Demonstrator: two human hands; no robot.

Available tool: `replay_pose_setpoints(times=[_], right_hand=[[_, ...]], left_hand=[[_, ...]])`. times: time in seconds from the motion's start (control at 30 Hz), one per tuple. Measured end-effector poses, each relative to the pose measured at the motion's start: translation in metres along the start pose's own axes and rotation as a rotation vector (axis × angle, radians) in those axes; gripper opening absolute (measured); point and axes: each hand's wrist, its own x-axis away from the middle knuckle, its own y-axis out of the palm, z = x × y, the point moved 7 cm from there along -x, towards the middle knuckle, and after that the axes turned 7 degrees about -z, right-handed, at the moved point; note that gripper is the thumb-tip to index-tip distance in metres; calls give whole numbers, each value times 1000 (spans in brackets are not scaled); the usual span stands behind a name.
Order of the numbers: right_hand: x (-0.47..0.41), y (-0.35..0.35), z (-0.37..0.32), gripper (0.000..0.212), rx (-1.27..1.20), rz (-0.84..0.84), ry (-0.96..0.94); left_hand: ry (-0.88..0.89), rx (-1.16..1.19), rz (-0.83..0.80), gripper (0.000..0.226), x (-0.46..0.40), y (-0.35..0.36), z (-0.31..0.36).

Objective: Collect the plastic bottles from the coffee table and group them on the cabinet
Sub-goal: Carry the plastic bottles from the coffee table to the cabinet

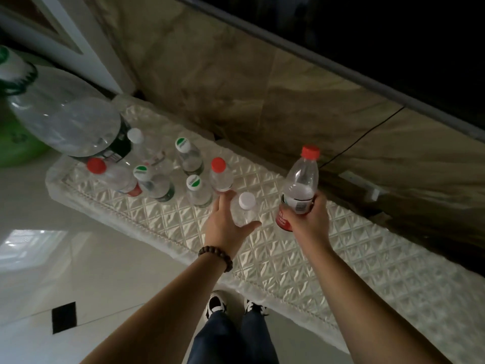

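Observation:
Several clear plastic bottles stand grouped at the left end of the quilted white cabinet top. My left hand curls around a white-capped bottle that stands upright on the cabinet, fingers and thumb on either side of it. A red-capped bottle stands just beyond my fingertips, with green-and-white-capped bottles to its left. My right hand holds a red-capped, red-labelled bottle upright above the cabinet, to the right of the group.
A large clear jug with a dark label stands at the cabinet's left end, beside a green container. A marble wall and a dark screen rise behind. Glossy floor and my shoes lie below.

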Motion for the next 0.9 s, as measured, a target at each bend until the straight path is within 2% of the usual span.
replay_pose_setpoints(times=[0.13, 0.37, 0.53, 0.77, 0.9], right_hand=[[-37, 12, 15, 74, 3, -10, -29], [-72, 31, 34, 69, 80, 18, -90], [-79, 44, 50, 81, 188, 0, -47], [-81, 48, 65, 84, 180, -58, -3], [-76, 43, 60, 93, 178, -108, 13]], left_hand=[[35, 10, 3, 74, -25, 23, -9], [60, -75, -23, 77, -36, 47, -23], [81, -83, -13, 78, -36, 47, -26], [109, -118, -9, 78, -32, 49, -27], [79, -133, -50, 93, -30, 50, -24]])
